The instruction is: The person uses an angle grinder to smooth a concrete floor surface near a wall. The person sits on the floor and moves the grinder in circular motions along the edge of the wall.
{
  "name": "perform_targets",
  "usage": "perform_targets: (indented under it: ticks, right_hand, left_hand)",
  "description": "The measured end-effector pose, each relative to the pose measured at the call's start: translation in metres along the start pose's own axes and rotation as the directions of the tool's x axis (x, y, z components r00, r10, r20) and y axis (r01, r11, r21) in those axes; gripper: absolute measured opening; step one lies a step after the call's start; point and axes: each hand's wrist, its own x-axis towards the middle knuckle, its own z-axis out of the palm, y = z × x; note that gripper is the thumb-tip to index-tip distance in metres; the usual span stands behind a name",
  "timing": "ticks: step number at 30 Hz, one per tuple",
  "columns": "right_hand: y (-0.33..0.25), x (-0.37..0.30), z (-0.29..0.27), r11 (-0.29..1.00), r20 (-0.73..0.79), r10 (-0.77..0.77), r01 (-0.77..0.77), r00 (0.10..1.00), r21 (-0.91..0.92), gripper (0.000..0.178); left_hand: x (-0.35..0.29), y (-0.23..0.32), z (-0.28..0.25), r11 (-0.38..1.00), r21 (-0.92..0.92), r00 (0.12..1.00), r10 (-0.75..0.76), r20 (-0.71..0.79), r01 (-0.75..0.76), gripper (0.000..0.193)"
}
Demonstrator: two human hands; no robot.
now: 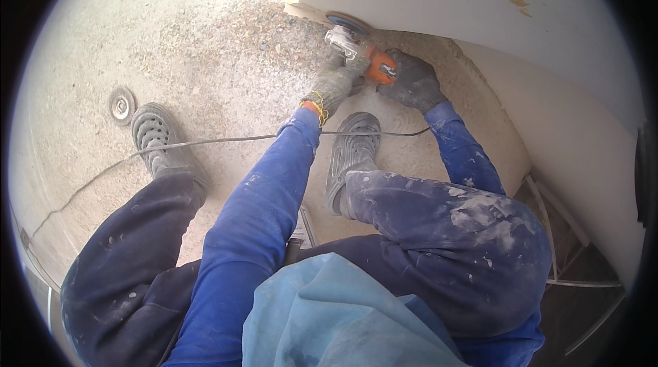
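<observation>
In both gloved hands I hold an orange angle grinder (pixel 381 65) with a dusty grey metal head. Its round disc (pixel 348 22) is up against or very near the lower edge of a large curved white panel (pixel 466 4). My left hand (pixel 330 84), in a dusty glove with a yellow cuff, is closed near the tool's head; its fingertips are partly hidden. Around the rear of the orange body is my right hand (pixel 413 79), in a dark grey glove. The grinder's dark cord (pixel 226 139) trails off to the left across the ground.
A loose round disc (pixel 123 106) lies on the gritty concrete floor (pixel 226 45) beside my left grey clog (pixel 153 132). My right clog (pixel 353 154) stands just below the grinder, the cord passing by it. Thin curved metal strips (pixel 576 283) are at the lower right.
</observation>
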Motion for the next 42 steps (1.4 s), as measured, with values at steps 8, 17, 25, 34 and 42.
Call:
perform_targets:
  ticks: [8,17,25,34,42]
  right_hand:
    - [-0.004,0.001,-0.002,1.0,-0.003,0.007,-0.007,1.0,-0.021,0.076]
    - [-0.011,0.007,-0.006,0.999,-0.004,-0.048,0.048,0.999,-0.009,0.085]
    - [-0.02,0.012,-0.006,0.997,-0.029,-0.045,0.043,0.999,-0.059,0.095]
    - [-0.034,0.015,-0.008,0.993,-0.097,-0.091,0.083,0.991,-0.086,0.088]
    - [-0.064,0.012,-0.03,0.992,-0.025,-0.034,0.031,0.999,-0.126,0.073]
  left_hand:
    - [-0.004,0.004,0.0,1.0,0.026,1.0,-0.004,-0.022,0.005,0.046]
    - [-0.01,0.013,-0.008,1.0,-0.015,0.999,0.009,-0.031,-0.01,0.045]
    - [-0.017,0.023,-0.017,0.999,-0.032,0.999,0.014,-0.029,-0.015,0.051]
    - [-0.013,0.025,-0.032,0.996,0.054,0.996,0.074,-0.048,-0.071,0.051]
    - [-0.019,0.031,-0.04,0.994,-0.026,0.991,0.1,-0.091,-0.103,0.051]
